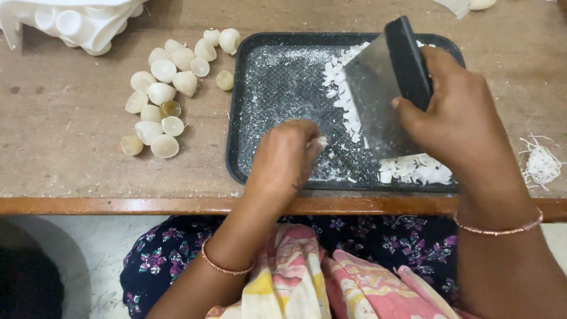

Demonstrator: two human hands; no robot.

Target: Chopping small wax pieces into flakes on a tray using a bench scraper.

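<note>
In the upper left corner of the frame sits a white plastic mould (74,20) with round cups, cut off by the edge, so its cups cannot be counted in full. Below and to the right of it, in the left third of the wooden table (59,171), lies a loose cluster of about nineteen pale, egg-shaped pieces (171,82); most are creamy white, and two or three look yellowish and translucent. They run from the upper middle down toward the lower left, some touching, some a little apart.

In the middle of the frame is one black rectangular tray (233,118), its floor dusted with white crumbs. The left hand (283,162) hovers over the tray's lower middle, fingers curled in and pinched on a small white bit (322,142) at the fingertips. Just to the right, a band of white shavings (342,97), too many to count, runs down the tray and ends in a heap at its lower right.

The right hand (460,124) is closed firmly around the black handle of one metal scraper (378,100), whose flat blade stands tilted with its lower edge among the shavings.

At the right edge of the table lies one small tangle of white shreds (540,162). Each wrist bears one thin bangle, and a floral cloth covers the lap at the bottom of the frame.
</note>
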